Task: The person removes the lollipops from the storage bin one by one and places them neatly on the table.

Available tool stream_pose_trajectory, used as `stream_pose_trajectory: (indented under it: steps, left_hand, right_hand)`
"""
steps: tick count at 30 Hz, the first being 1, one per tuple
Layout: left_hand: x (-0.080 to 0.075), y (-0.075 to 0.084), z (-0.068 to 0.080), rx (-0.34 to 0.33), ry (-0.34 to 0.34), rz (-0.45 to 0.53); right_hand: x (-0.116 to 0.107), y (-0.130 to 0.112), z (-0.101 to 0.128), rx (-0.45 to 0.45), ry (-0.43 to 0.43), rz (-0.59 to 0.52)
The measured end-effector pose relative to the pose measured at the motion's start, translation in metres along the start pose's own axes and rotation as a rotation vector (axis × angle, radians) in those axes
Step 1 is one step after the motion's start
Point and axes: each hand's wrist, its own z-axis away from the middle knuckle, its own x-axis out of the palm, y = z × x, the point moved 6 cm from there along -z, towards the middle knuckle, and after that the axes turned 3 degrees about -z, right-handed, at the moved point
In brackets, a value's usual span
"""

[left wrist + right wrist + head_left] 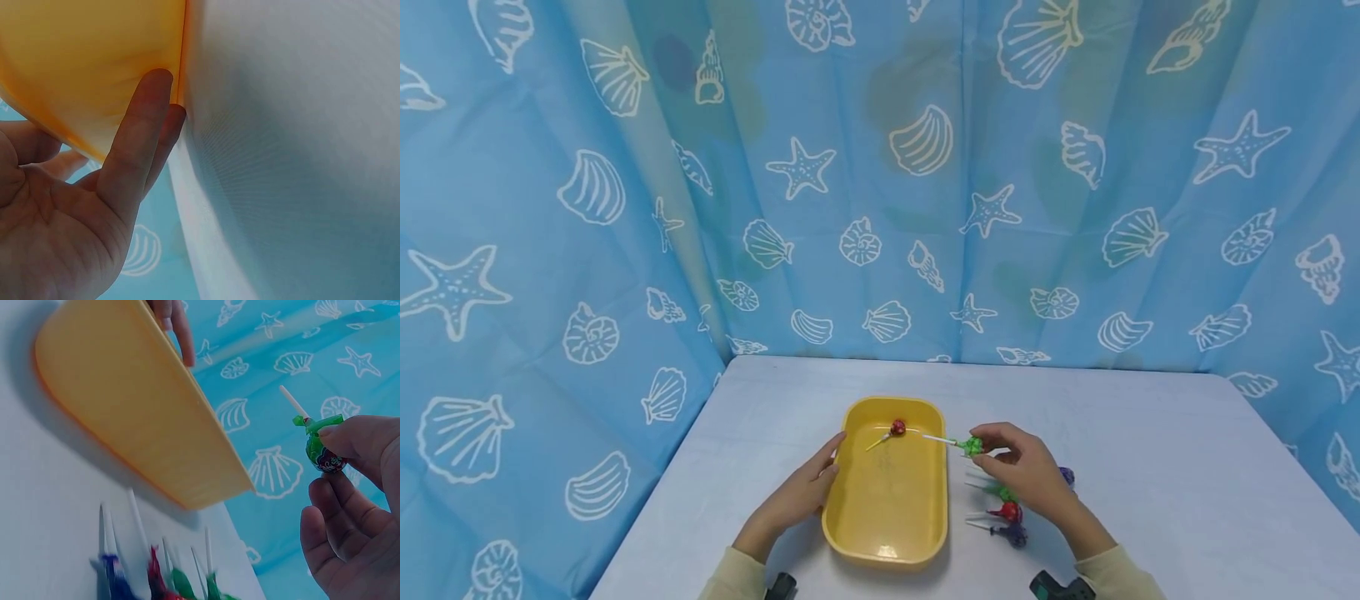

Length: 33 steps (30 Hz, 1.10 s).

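Observation:
My right hand (1018, 462) pinches a green-wrapped lollipop (324, 447) by its candy end, between thumb and fingers. Its white stick points left, over the right rim of a yellow tray (887, 508) in the head view. Along the tray's left side, my left hand (801, 492) rests with its fingers extended. In the left wrist view, straight fingers (134, 137) lie against the tray's outer wall. Inside the tray, near the far end, is a red-wrapped lollipop (898, 427), with one stick pointing left and another stick showing to its right.
Right of the tray, several lollipops lie in a row with sticks toward it, including a red one (1009, 512), a dark purple one (1017, 535) and a green one (1006, 493). My right hand partly covers this row. A blue shell-patterned curtain (865, 208) borders the white table (1165, 467).

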Motion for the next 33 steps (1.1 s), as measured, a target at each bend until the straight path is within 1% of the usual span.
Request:
stream_pose_trajectory:
  steps: [8,18,24,28,33]
  left_hand:
    - [0.002,0.0,0.0,0.007,-0.004,0.01]
    - [0.004,0.0,0.001,0.012,-0.019,0.025]
    - [0.005,0.002,0.002,0.019,-0.029,0.021]
    - [0.003,0.002,0.002,0.023,-0.033,0.022]
    - [0.0,0.001,0.001,0.017,-0.027,0.014]
  right_hand:
    - [-0.017,0.01,0.014,0.078,0.009,0.019]
    - [-0.035,0.022,0.033,0.078,0.036,0.025]
    - [-0.044,0.035,0.044,0.111,0.047,0.062]
    - [-0.048,0.044,0.05,0.129,0.052,0.053]
    - [-0.055,0.051,0.057,0.151,0.046,0.056]
